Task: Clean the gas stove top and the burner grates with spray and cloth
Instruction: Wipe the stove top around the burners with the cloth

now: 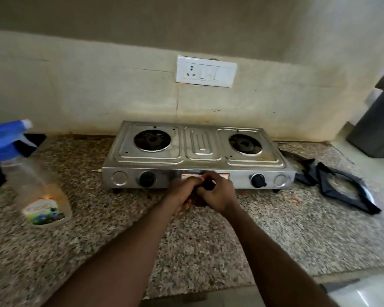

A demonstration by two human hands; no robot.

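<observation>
- The left hand (182, 192) and the right hand (218, 194) are brought together low over the surface (120, 218), just in front of the stove's front panel.
- The fingers of both hands are curled round one dark bundle (208, 185), which is pinched between them. A reddish part shows beneath it.
- The bundle is blurred. It is judged to be the cloth, gathered into a pad so that a firm wiping face is presented.
- The gas stove (197, 151) is set on the speckled surface against the wall. Its steel top is bare and both burners are exposed, so the top can be wiped without obstruction.
- The burner grates (322, 182) are laid flat on the surface just right of the stove, touching each other. They are kept off the top, presumably for separate cleaning.
- The spray bottle (40, 187) is stood upright on the surface well left of the stove. It is gripped by neither hand but placed within reach.
- Brownish marks are visible around the right burner (245, 144); extra attention is likely to be needed there.
- A socket panel (206, 72) is mounted on the wall directly above the stove. Spray should be directed downward, away from it.
</observation>
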